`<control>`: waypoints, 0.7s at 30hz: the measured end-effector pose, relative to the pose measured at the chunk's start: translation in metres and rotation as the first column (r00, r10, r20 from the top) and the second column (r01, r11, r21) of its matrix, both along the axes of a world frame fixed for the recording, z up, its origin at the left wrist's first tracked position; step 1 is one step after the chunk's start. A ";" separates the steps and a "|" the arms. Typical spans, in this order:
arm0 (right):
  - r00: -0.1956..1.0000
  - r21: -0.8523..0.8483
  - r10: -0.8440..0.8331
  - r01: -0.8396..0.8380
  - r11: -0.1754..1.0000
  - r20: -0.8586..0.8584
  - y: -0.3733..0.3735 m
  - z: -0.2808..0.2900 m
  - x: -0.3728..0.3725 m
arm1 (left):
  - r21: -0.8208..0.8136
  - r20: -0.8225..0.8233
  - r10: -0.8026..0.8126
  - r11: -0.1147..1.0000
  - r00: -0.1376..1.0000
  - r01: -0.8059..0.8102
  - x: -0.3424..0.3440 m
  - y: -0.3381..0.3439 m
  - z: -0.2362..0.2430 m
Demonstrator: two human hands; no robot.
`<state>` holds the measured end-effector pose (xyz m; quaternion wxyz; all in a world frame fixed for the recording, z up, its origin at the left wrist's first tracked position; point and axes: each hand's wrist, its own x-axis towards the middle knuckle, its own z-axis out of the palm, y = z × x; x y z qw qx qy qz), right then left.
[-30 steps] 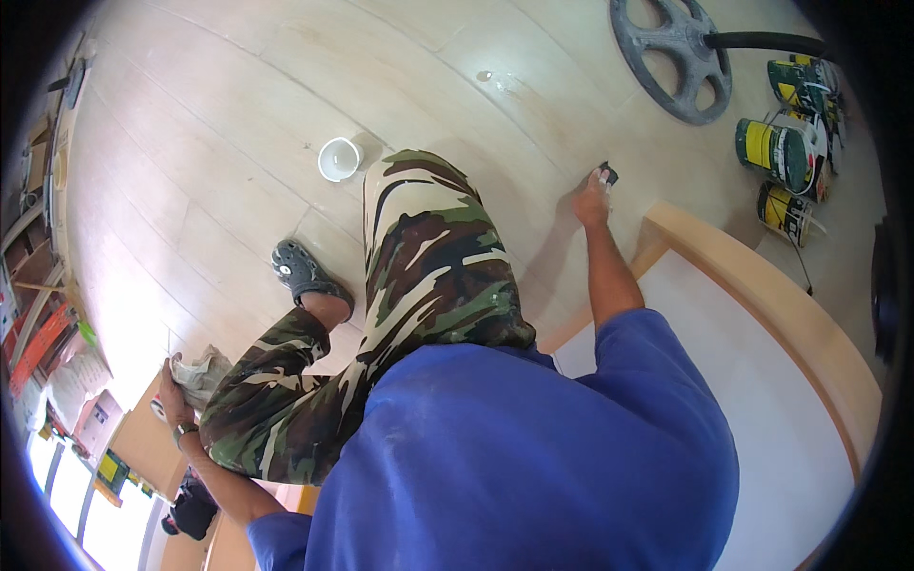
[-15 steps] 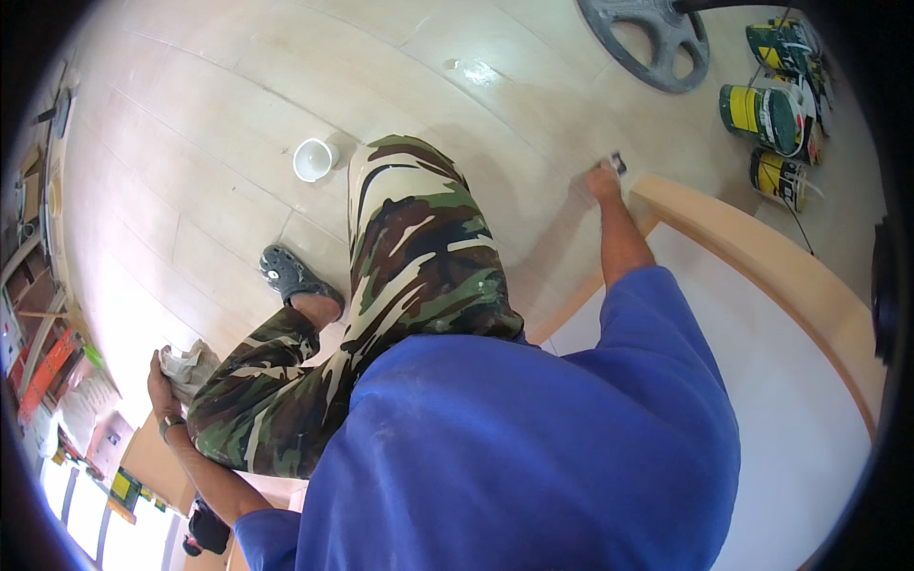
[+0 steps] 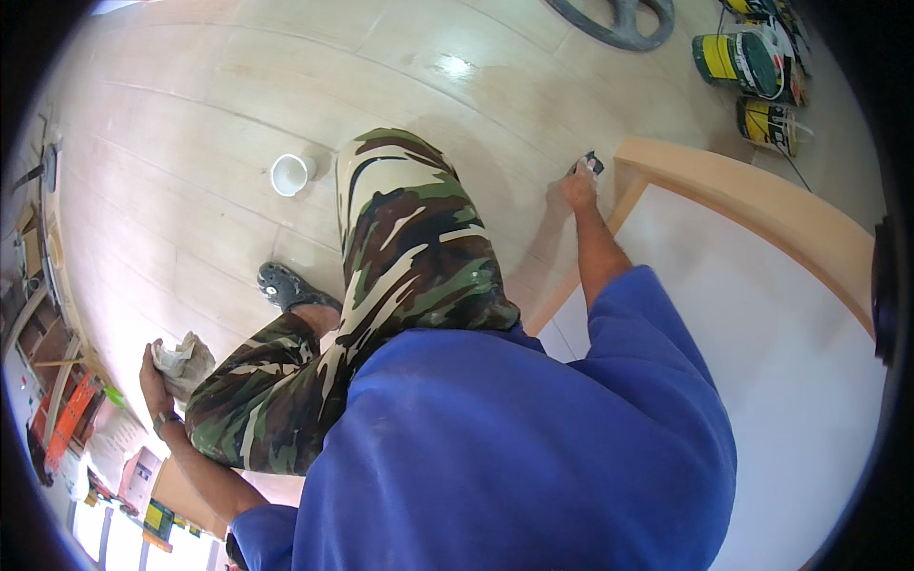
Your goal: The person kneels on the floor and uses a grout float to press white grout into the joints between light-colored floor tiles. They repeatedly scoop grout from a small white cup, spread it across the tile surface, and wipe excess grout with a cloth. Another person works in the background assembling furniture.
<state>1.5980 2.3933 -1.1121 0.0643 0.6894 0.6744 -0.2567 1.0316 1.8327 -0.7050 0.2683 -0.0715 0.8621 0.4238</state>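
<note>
Looks like your view shifted, so the wheel [image 3: 628, 36] is cut off more than before. Your right hand [image 3: 578, 187] has a small dark thing [image 3: 594, 162] pinched near the corner of the panel [image 3: 752, 333], too tiny to make out. Your left hand [image 3: 153, 383] grips a crumpled rag [image 3: 184, 365] beside your leg [image 3: 255, 392], some fingers hidden.

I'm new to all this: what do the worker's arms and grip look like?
They are a person's own, with no cables showing. Short, plain blue sleeves leave the forearms bare. A dark, watch-like band circles the left wrist; the right wrist shows none. Neither the left grip nor the right grip wears a glove.
</note>
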 end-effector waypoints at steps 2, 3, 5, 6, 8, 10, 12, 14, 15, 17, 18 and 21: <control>1.000 0.041 0.029 -0.029 0.999 -0.010 -0.006 0.000 -0.029 | -0.077 -0.101 -0.159 0.985 0.982 0.152 -0.004 0.009 0.006; 0.993 0.135 0.121 -0.122 0.983 0.011 -0.022 0.005 -0.057 | -0.191 -0.189 -0.278 0.951 0.942 0.243 0.004 0.028 0.012; 0.965 0.236 0.259 -0.261 0.936 0.039 -0.050 0.016 -0.110 | -0.437 -0.331 -0.545 0.812 0.770 0.387 0.012 0.056 0.029; 0.951 0.242 0.304 -0.310 0.919 0.060 -0.061 0.018 -0.127 | -0.558 -0.353 -0.684 0.702 0.639 0.444 0.009 0.056 0.035; 0.933 0.227 0.354 -0.361 0.905 0.071 -0.033 -0.010 -0.111 | -0.540 -0.421 -0.732 0.676 0.535 0.501 0.014 0.079 0.028; 0.907 0.390 0.421 -0.379 0.839 -0.025 -0.032 -0.016 -0.101 | -0.352 -0.468 -0.602 0.799 0.647 0.488 0.027 0.096 0.037; 0.903 0.413 0.429 -0.392 0.822 0.004 -0.004 -0.023 -0.089 | -0.275 -0.493 -0.594 0.799 0.635 0.535 0.043 0.121 0.044; 0.942 0.139 0.331 -0.320 0.937 -0.058 -0.010 -0.004 -0.113 | -0.162 -0.341 -0.482 0.876 0.807 0.455 0.078 0.145 0.065; 0.944 0.215 0.308 -0.278 0.936 -0.122 -0.007 0.009 -0.130 | -0.136 -0.337 -0.512 0.857 0.790 0.497 0.087 0.147 0.061; 0.934 0.347 0.249 -0.152 0.925 -0.254 0.001 0.043 -0.156 | -0.085 -0.245 -0.533 0.844 0.810 0.530 0.117 0.178 0.059; 0.855 0.407 0.303 -0.122 0.905 -0.420 -0.003 0.071 -0.182 | -0.019 -0.294 -0.548 0.822 0.783 0.569 0.125 0.182 0.047; 0.456 0.281 0.274 -0.053 0.958 -0.847 -0.040 0.196 -0.237 | 0.063 -0.309 -0.565 0.790 0.765 0.609 0.154 0.215 0.012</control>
